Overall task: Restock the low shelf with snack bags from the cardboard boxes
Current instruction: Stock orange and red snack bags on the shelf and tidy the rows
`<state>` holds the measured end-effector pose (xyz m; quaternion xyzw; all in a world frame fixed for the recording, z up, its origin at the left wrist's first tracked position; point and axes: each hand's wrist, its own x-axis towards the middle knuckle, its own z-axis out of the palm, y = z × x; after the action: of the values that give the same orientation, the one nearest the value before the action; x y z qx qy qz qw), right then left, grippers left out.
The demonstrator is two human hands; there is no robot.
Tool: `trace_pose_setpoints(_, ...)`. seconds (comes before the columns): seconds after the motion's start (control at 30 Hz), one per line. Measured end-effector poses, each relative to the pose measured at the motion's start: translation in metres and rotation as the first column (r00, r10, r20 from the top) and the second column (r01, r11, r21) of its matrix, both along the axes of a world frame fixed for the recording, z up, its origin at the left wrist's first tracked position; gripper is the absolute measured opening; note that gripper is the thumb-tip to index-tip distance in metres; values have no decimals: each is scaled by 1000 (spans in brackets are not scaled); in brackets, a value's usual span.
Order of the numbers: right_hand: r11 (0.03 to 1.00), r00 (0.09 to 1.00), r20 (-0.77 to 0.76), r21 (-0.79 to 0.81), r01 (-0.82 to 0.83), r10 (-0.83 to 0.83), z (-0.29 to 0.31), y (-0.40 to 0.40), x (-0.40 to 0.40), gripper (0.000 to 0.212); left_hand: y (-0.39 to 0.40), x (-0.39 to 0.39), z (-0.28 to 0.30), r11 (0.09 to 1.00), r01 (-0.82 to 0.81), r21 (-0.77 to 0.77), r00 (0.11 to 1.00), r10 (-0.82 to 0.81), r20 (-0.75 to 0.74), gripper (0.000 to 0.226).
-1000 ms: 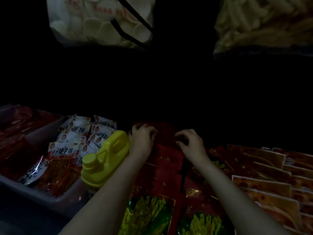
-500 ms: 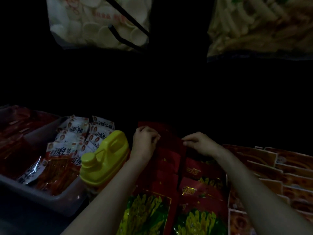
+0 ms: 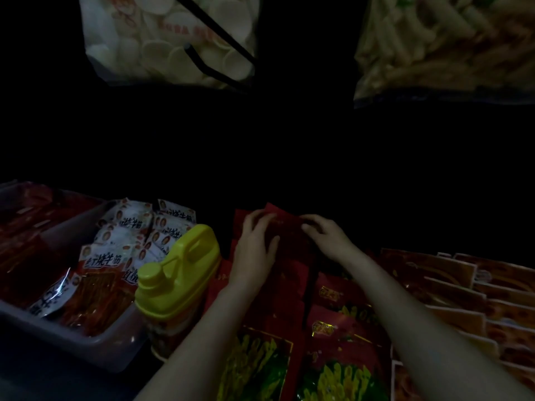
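Observation:
Two rows of red snack bags [image 3: 341, 340] with yellow-green pictures lie overlapped on the dark low shelf, running from the front toward the back. At the far end of the rows a red bag [image 3: 285, 227] stands tilted up. My left hand [image 3: 256, 250] rests on its left side with fingers spread over it. My right hand [image 3: 327, 235] pinches its right top edge. The shelf's back is too dark to see.
A yellow jug-shaped container [image 3: 179, 273] stands just left of my left forearm. A grey bin [image 3: 95, 351] of red-and-white snack packs sits at left. Orange-brown packets [image 3: 451, 287] are stacked at right. Two clear bags of pale snacks [image 3: 162, 39] hang above.
Both hands have closed in on the rearmost red bag, which now stands raised between them. My right hand moved left toward my left hand.

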<state>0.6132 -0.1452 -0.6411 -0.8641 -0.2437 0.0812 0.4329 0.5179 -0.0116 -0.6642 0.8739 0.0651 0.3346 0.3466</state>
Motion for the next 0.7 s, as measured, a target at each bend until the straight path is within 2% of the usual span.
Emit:
trace_pose_setpoints(0.1, 997, 997, -71, 77, 18, -13, -4, -14, -14, 45, 20, -4, 1, 998, -17, -52, 1000, 16, -17, 54)
trace_pose_setpoints(0.2, 969, 987, -163, 247, 27, 14, -9, -16, -37, 56, 31, -2, 1, 981, -33, -194, 987, 2, -159, 60)
trace_pose_setpoints(0.3, 976, 994, -110, 211, 46, -23, -22, -8, -44, 69, 35, 7, 0, 966, -41, -256, 967, -26, -253, 66)
trace_pose_setpoints(0.4, 936, 966, -63, 239, 257, -250, -28, 11, -36, 46, 40, 18, 1, 908, -124, -401, 938, -24, -345, 74)
trace_pose_setpoints(0.5, 919, 945, -13, 226, 322, -328, -29, 25, -33, 33, 42, 24, 0, 841, -168, -514, 923, -49, -381, 80)
trace_pose_setpoints(0.6, 955, 962, 85, 175, 241, -258, -23, 26, -31, 32, 40, 24, 1, 829, -204, -521, 933, 4, -360, 86)
trace_pose_setpoints(0.7, 978, 991, 59, 182, 105, -118, -20, 19, -25, 32, 38, 26, 2, 830, -188, -526, 957, 34, -288, 80)
